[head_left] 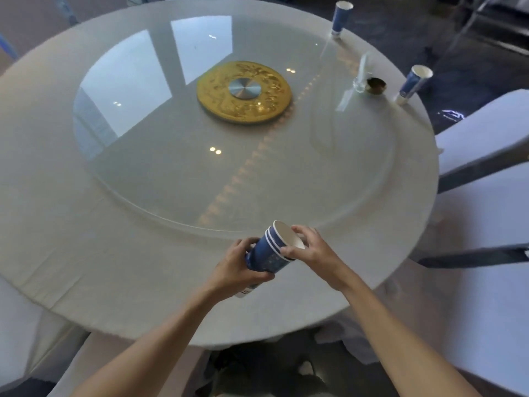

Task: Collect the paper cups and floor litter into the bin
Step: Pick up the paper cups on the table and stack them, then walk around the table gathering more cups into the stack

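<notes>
A nested stack of blue paper cups [272, 252] lies tilted over the near edge of the round white table [114, 267], mouth facing away from me. My left hand [237, 267] grips the stack around its lower body. My right hand [310, 249] pinches the rim of the top cup with thumb and fingers. Two more blue paper cups stand upright at the table's far right edge: one cup [341, 18] at the back, another cup [413, 83] nearer. No bin is in view.
A glass turntable [171, 167] with a gold centre disc [244, 91] covers most of the table. A clear glass [361, 78] and a small dark bowl [375, 85] sit near the right cup. White-covered chairs [486, 133] stand at right. Dark floor with crumpled litter [306, 368] shows under the table.
</notes>
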`<state>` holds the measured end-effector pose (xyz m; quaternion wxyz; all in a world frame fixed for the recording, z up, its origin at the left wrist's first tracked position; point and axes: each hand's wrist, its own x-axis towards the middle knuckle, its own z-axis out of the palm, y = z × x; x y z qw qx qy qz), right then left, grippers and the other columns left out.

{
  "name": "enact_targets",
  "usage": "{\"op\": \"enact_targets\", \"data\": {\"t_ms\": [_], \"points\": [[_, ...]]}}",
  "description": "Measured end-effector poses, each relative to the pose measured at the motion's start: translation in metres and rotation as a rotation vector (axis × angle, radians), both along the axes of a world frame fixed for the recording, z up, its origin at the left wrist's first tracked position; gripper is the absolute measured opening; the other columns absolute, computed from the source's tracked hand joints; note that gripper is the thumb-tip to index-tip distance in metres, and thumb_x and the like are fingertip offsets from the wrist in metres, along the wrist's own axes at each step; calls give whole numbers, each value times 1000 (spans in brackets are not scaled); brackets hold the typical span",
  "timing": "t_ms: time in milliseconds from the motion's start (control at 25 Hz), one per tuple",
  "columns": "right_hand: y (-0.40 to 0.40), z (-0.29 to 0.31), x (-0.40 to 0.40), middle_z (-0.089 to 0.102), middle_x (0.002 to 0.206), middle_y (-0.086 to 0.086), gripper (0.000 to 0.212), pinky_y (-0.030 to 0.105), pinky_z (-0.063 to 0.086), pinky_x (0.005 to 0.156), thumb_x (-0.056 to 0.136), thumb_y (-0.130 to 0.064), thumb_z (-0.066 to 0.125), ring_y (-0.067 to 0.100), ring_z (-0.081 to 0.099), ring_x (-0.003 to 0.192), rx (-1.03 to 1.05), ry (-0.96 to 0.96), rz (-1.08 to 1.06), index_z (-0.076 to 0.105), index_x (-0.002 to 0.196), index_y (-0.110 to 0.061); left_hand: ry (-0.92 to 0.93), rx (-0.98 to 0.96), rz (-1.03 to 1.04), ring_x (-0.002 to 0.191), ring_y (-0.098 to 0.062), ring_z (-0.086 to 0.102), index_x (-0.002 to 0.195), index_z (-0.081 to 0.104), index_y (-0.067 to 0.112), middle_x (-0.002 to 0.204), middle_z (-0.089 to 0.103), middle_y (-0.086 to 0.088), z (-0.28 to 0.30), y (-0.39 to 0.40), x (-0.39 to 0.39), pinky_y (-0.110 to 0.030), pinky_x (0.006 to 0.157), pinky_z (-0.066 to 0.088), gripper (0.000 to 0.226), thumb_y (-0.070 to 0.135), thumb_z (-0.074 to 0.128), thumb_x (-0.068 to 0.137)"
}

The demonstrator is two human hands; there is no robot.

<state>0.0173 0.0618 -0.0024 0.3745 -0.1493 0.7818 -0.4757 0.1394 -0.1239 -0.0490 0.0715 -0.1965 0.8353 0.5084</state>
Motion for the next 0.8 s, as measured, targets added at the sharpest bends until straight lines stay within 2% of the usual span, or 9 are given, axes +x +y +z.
{"op": "enact_targets", "data": {"t_ms": [80,160,280,400,520,600,640,720,800], "points": [[41,2,6,59,129,-1,59,43,54,100,76,-51,81,16,62,118,-31,-44,-14,54,124,-31,10,-12,-54,103,-11,64,132,55,36,119,59,11,-2,34,-6,-22,78,54,80,44,90,61],[84,-1,9,63,124,-4,63,43,56,99,76,-55,81,15,65,114,-29,-45,-72,53,125,-26,10,-27,-104,106,-14,63,134,54,33,122,57,8,-3,73,-12,-19,77,51,81,40,91,63],[156,-1,13,63,122,-5,66,38,55,98,75,-54,82,11,64,111,-29,-40,-138,52,125,-23,42,-41,-148,107,-19,62,134,54,29,121,55,4,-8,146,-22,-32,84,58,87,48,87,56],[235,-1,19,60,125,-2,62,28,54,92,84,-41,81,6,61,107,-26,-53,-185,49,130,-17,59,-42,-187,106,-21,61,130,55,28,118,53,4,-16,224,-28,-39,89,60,83,41,91,57],[307,-6,21,59,134,-7,74,32,53,101,80,-51,81,9,60,118,-4,-25,-225,47,139,-21,56,-16,-259,109,-20,60,132,53,25,123,54,2,-20,295,-36,-33,89,58,85,49,84,56],[345,-9,20,60,131,-15,80,36,53,103,77,-61,79,6,61,118,30,-8,-233,48,142,-28,46,-5,-298,111,-17,61,135,53,24,125,55,3,-22,330,-43,-32,92,58,88,53,82,57],[362,-10,18,62,126,-16,74,37,55,101,77,-60,79,5,63,113,31,-16,-245,51,139,-29,41,-7,-325,113,-15,61,137,52,26,127,56,6,-25,346,-48,-30,93,58,88,53,85,60],[381,-15,14,64,118,-13,62,37,57,97,81,-51,79,7,65,107,16,-51,-274,54,132,-26,28,-33,-361,114,-9,60,138,52,29,129,57,10,-29,367,-55,-15,89,52,85,50,89,64],[391,-22,8,63,121,-9,65,38,56,99,81,-48,78,9,64,110,20,-81,-300,52,136,-23,12,-32,-353,110,-5,59,137,51,29,130,56,11,-35,383,-62,-5,81,47,81,45,90,67]]}}
